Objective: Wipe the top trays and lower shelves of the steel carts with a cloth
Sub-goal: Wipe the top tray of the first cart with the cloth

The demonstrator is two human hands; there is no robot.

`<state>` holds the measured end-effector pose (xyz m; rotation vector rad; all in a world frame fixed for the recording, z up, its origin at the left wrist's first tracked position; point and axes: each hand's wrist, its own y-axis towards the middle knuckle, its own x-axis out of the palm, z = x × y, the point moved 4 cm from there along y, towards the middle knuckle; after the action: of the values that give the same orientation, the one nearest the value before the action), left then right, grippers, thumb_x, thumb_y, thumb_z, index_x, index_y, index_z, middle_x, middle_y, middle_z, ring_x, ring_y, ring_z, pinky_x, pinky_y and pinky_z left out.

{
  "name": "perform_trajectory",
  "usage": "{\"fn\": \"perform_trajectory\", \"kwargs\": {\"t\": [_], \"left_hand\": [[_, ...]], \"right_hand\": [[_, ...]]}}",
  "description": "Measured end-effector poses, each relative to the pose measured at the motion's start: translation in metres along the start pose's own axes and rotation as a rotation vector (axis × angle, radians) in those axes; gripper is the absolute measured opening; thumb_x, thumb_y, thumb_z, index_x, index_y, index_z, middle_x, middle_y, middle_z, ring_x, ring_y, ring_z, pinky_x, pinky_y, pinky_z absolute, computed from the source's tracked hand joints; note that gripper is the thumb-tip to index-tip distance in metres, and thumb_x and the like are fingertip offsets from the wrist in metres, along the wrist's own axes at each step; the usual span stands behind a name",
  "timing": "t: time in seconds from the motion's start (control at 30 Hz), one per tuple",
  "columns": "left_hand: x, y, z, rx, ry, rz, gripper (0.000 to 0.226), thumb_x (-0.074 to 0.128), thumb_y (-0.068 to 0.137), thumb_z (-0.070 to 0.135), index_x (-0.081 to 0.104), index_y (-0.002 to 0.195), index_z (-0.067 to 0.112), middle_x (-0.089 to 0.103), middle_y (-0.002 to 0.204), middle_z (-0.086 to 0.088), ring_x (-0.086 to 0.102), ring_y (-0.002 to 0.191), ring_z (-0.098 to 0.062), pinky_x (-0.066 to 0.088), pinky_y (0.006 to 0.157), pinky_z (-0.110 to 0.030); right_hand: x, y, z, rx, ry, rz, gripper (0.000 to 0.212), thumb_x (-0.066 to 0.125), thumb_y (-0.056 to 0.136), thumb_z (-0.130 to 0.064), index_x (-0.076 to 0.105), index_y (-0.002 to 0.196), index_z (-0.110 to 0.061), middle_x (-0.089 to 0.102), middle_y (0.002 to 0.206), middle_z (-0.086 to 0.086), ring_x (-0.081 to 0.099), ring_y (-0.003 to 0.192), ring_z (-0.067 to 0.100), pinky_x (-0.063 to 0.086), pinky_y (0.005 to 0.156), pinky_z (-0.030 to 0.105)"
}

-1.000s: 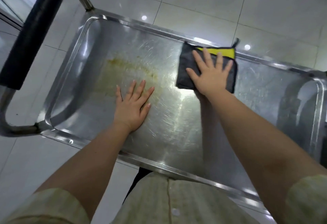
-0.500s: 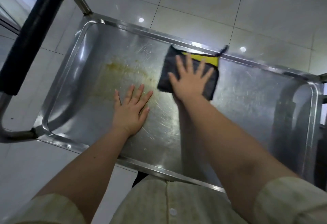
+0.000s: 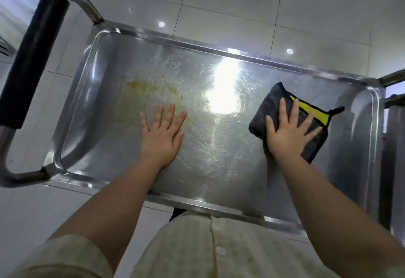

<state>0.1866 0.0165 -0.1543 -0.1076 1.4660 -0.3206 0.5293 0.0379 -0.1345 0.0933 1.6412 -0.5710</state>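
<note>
furthest out from the left hand, a black padded handle (image 3: pixel 32 58) is seen on a bent steel bar at the end of the cart. the tray (image 3: pixel 197 46) is a shallow steel pan with a raised rim and rounded corners. it is judged stiff, hard and slick, and its floor is marked with fine swirled scratches.

inside it, just beyond the fingertips of the left hand (image 3: pixel 161 133), a yellow-brown stain (image 3: pixel 151 87) is spread. the stain is judged to be dried on and likely to need firm rubbing. the left hand is laid flat on the tray floor, fingers straight and spread, with nothing held; the cart is probably being steadied by it.

between the hands, which are well apart, a bright lamp glare is mirrored in the steel.

under the right hand (image 3: pixel 287 130) the cloth (image 3: pixel 269 102) lies on the tray floor, folded into a thick pad. it is dark grey with a yellow strip and a small loop at the corner away from the left hand. the right hand is pressed flat on it with fingers straight and spread, not curled round it.

the cloth is judged light, soft and limp, and easily bunched. it is best driven by a flat palm over its middle, or pinched at a folded edge for lifting. on such steel it can be expected to slide readily.

past the right hand the tray's end rim is near, and steel bars (image 3: pixel 392 78) are seen beyond it. whether they belong to another cart cannot be told. no lower shelf is shown.
</note>
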Motion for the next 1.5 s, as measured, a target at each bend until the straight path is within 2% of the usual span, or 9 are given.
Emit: {"fn": "perform_trajectory", "kwargs": {"t": [0.17,0.3,0.57,0.7,0.9,1.1,1.27,1.4,1.5], "left_hand": [[-0.003,0.0,-0.003,0.0,0.007,0.016,0.055,0.011,0.099,0.049,0.002,0.153,0.041,-0.003,0.163,0.007,-0.004,0.15,-0.022,-0.012,0.112,-0.063],[-0.004,-0.001,0.0,0.008,0.023,0.02,0.054,0.012,0.1,0.048,0.003,0.153,0.04,-0.003,0.163,0.007,-0.002,0.15,-0.022,-0.014,0.111,-0.061],[-0.004,-0.002,0.0,0.008,-0.019,-0.001,0.054,0.015,0.101,0.048,0.004,0.153,0.042,-0.005,0.163,0.006,-0.01,0.15,-0.023,-0.021,0.109,-0.06],[-0.003,-0.001,0.001,-0.004,-0.021,-0.015,0.055,0.017,0.102,0.046,0.004,0.154,0.04,-0.006,0.164,0.005,-0.011,0.15,-0.024,-0.017,0.11,-0.064],[-0.006,-0.004,0.0,0.027,-0.027,-0.009,0.054,0.018,0.103,0.045,0.001,0.154,0.041,-0.007,0.164,0.005,-0.011,0.15,-0.024,-0.012,0.111,-0.066],[-0.007,-0.005,0.002,0.013,-0.036,-0.035,0.054,0.015,0.102,0.049,-0.002,0.153,0.042,-0.01,0.163,0.005,-0.013,0.149,-0.024,-0.01,0.112,-0.066],[-0.004,-0.002,-0.001,0.032,-0.009,-0.014,0.055,0.014,0.101,0.049,-0.001,0.153,0.04,-0.009,0.163,0.004,-0.012,0.149,-0.026,-0.011,0.111,-0.067],[0.0,-0.001,-0.002,0.025,-0.004,0.012,0.056,0.011,0.1,0.049,-0.001,0.153,0.04,-0.008,0.164,0.003,-0.011,0.149,-0.026,-0.012,0.111,-0.067],[0.001,-0.001,-0.001,0.032,-0.011,0.028,0.056,0.01,0.099,0.05,-0.001,0.153,0.041,-0.007,0.164,0.003,-0.01,0.15,-0.026,-0.014,0.109,-0.066]], "right_hand": [[0.041,-0.088,-0.11,-0.523,-0.119,-0.005,0.065,0.011,0.093,-0.068,-0.003,0.152,-0.045,-0.006,0.163,-0.007,-0.013,0.146,0.042,-0.006,0.11,0.07],[0.043,-0.103,-0.106,-0.688,-0.119,-0.01,0.063,0.019,0.094,-0.068,0.01,0.152,-0.046,0.009,0.163,-0.01,-0.005,0.149,0.036,-0.002,0.113,0.068],[0.02,-0.084,0.103,-0.181,-0.101,-0.008,0.066,0.013,0.091,-0.067,0.008,0.153,-0.043,0.009,0.164,-0.004,0.0,0.148,0.037,0.001,0.113,0.067],[0.029,-0.099,0.054,-0.122,-0.107,-0.029,0.068,0.005,0.089,-0.069,-0.007,0.151,-0.044,-0.006,0.163,-0.006,-0.01,0.147,0.041,-0.007,0.111,0.067],[0.065,-0.172,-0.108,-0.579,-0.145,-0.084,0.069,0.01,0.09,-0.072,-0.002,0.152,-0.045,-0.003,0.163,-0.008,-0.015,0.146,0.042,-0.007,0.108,0.072],[0.051,-0.155,0.0,-0.471,-0.062,0.01,0.074,0.029,0.085,-0.077,0.018,0.151,-0.046,0.018,0.161,-0.009,0.01,0.149,0.031,0.004,0.117,0.061],[0.039,-0.156,0.144,-0.156,-0.056,-0.07,0.076,0.011,0.084,-0.083,0.001,0.151,-0.049,0.007,0.164,-0.007,-0.002,0.149,0.03,0.002,0.116,0.063],[0.047,-0.158,0.094,-0.093,-0.093,-0.025,0.077,0.013,0.083,-0.08,-0.002,0.15,-0.047,0.003,0.163,-0.006,-0.003,0.148,0.039,-0.001,0.114,0.065],[0.063,-0.176,-0.018,-0.284,-0.062,0.017,0.079,0.023,0.082,-0.078,0.011,0.152,-0.042,0.013,0.163,-0.005,0.002,0.147,0.043,-0.004,0.113,0.067]]}}
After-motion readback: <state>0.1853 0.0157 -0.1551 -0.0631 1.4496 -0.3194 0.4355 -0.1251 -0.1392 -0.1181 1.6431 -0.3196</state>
